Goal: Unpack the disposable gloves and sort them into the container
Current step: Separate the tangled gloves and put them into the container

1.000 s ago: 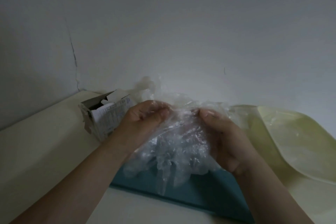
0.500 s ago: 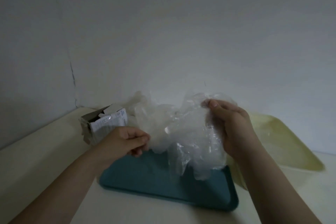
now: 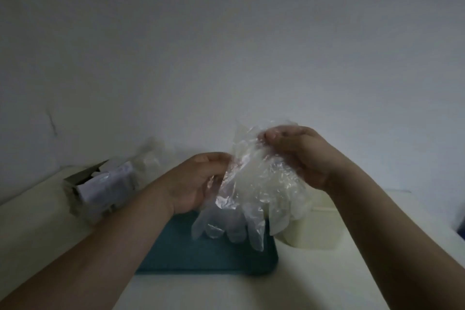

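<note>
Cream table (image 3: 37, 229) runs L to R and meets the wall at the back. Teal tray (image 3: 201, 257) lies flat approx mid-table, long side across. Just R of it is a pale yellow container (image 3: 319, 229), partly hidden; touching the tray or not, can't tell. Back L stands a grey cardboard box (image 3: 100, 191) w/ top flaps open and a white printed side facing fwd, blurred. Behind the box, by the wall, is crumpled clear plastic (image 3: 148, 158), too blurred for detail.

A pale wall (image 3: 226, 45) bearing 1 dark hairline crack (image 3: 51, 123) stood behind a cream tabletop (image 3: 32, 234), dimly lit throughout.
</note>
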A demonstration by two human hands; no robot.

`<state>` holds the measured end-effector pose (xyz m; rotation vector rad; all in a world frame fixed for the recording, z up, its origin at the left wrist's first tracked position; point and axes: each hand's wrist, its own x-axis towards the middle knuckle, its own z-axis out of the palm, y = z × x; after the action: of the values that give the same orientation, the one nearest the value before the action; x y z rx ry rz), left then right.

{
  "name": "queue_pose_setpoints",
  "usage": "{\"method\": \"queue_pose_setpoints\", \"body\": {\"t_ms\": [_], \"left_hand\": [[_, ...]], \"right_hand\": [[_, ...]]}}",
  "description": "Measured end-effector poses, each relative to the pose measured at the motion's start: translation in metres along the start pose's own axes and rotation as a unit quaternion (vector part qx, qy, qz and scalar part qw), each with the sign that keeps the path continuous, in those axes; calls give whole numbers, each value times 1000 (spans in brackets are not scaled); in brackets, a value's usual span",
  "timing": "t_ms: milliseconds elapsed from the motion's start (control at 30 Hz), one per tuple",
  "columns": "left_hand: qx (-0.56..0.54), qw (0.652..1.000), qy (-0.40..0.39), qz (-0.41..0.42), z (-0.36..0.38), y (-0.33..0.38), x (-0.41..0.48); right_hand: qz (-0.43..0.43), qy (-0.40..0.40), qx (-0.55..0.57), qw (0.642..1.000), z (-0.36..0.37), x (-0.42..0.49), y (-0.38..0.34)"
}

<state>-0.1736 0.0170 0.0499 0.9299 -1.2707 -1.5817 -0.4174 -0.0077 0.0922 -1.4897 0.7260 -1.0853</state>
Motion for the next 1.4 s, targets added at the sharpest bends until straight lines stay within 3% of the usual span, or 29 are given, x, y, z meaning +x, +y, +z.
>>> {"method": "queue_pose_setpoints", "body": {"t_ms": [167,333,433,667,767,867,1000,1067,1167,1267,1333,1400], "left_hand": [[2,999,44,29,10,5,16],[13,998,46,49,1,20,23],[15,998,15,67,3,35,23],[14,993,-92,75,44,63,28],[-14,986,-151,71,59,71,43],[-31,985,-161,56,71,73,71],[14,993,-114,38,85,60,125],[136,988,-70,31,93,44,154],[252,968,-11,12,105,16,187],[282,959,38,10,115,-11,204],[275,959,65,14,117,-22,209],[281,955,87,25,114,-28,217]], "right_hand": [[53,105,-145,982,-56,-12,-20],[77,195,-322,923,-103,7,-13],[98,185,-391,896,-110,28,7],[157,136,-443,872,-111,64,52],[107,102,-535,832,-124,65,51],[20,135,-515,847,-139,55,31],[21,181,-335,925,-156,30,-1],[29,247,-304,920,-165,24,-3],[-11,327,-358,874,-162,16,-9],[7,224,-401,888,-138,3,-23],[93,108,-412,900,-115,-2,-21],[177,-1,-462,869,-95,-3,-9]]}}
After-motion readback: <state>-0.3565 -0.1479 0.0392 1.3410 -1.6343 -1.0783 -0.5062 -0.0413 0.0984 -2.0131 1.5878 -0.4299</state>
